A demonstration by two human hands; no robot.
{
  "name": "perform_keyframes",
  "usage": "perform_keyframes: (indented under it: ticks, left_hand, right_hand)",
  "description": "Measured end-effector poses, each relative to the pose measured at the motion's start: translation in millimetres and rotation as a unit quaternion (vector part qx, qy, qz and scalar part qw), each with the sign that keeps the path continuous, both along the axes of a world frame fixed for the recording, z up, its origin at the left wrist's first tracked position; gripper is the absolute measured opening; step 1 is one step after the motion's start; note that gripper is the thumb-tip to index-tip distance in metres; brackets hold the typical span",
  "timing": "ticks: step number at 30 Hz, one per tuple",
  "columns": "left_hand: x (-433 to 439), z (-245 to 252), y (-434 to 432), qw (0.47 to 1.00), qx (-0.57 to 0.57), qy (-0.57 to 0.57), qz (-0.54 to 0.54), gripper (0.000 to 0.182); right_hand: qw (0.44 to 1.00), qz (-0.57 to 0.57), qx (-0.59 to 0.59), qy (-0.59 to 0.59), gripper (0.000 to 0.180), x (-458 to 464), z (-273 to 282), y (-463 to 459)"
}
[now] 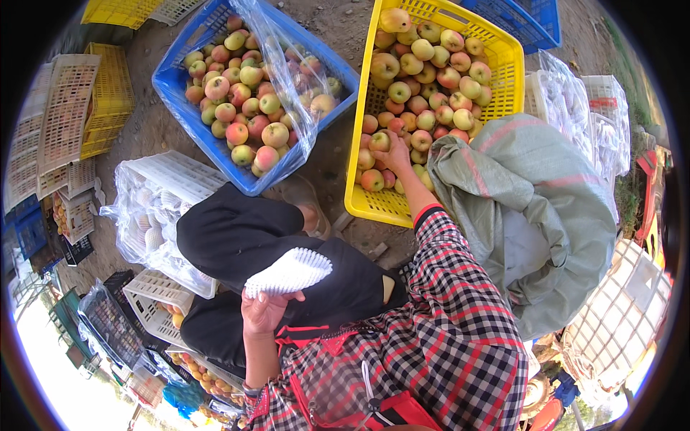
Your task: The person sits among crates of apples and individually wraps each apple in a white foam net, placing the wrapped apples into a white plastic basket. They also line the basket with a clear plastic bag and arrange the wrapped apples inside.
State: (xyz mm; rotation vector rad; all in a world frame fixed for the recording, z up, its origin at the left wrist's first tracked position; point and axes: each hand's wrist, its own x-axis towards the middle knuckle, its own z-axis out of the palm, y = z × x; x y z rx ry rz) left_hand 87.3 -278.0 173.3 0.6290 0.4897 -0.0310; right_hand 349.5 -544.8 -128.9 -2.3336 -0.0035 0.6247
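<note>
My left hand (265, 311) holds a white foam net sleeve (291, 272) above my lap; no fruit shows inside it. Reaching into the yellow plastic crate (504, 86), my right hand (396, 155) has its fingers around a yellow-red apple (379, 141) at the crate's near left. Many loose apples (426, 102) fill much of that crate. To its left, a blue plastic crate (186, 51) lined with clear plastic film (280, 75) holds more apples (248, 102).
A green woven sack (566, 188) with white contents bulges against the yellow crate's right side. Left of my knees stands a film-lined white crate (178, 172) of foam-wrapped fruit. Stacked crates (64, 113) rise at the far left. Another blue crate (517, 21) is beyond the yellow one.
</note>
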Motion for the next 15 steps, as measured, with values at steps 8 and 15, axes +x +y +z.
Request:
perform_keyframes:
  ticks: [8,15]
  left_hand:
    - [-9,-5,4,0.999,-0.008,0.012,0.030,0.038]
    - [-13,-10,6,1.000,0.003,0.009,0.017,0.053]
  right_hand:
    - [0.988,-0.139,-0.051,-0.043,0.059,96,21,-14]
    - [0.944,-0.330,-0.024,0.009,0.077,225,-2,-17]
